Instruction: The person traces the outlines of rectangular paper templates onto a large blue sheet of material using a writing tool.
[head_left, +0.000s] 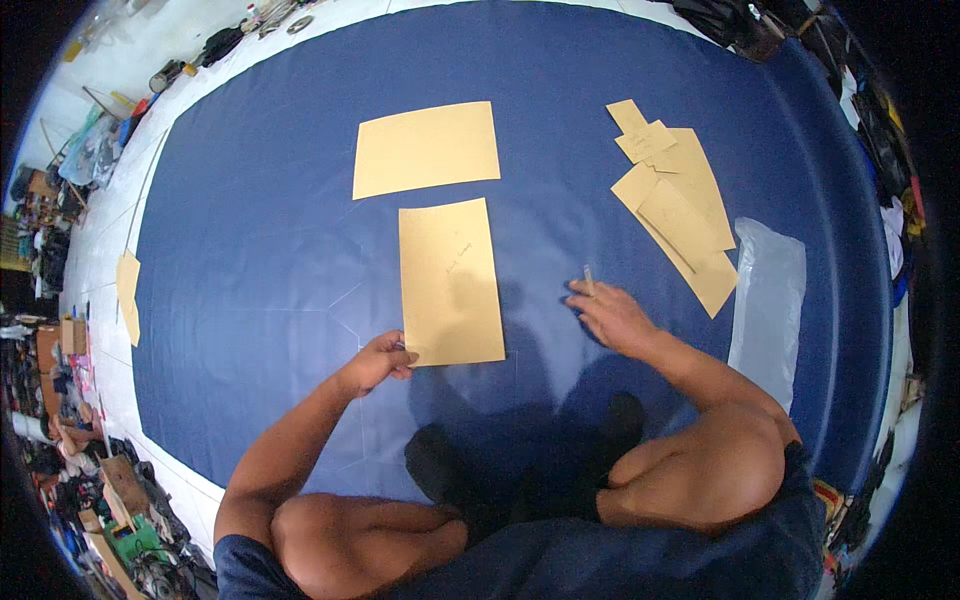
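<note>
At the frame's centre, a tan card (452, 290) held by its corner

On a blue sheet (250, 240), the left hand (374, 365) pinches the card's lower-left corner between its fingers. Right of centre, the right hand (617, 318) has its fingers closed around a slim pale stick (589, 277), apart from the card. This looks like positioning before marking; the next move probably calls for steadying the card and bringing the stick to its edge.
</note>
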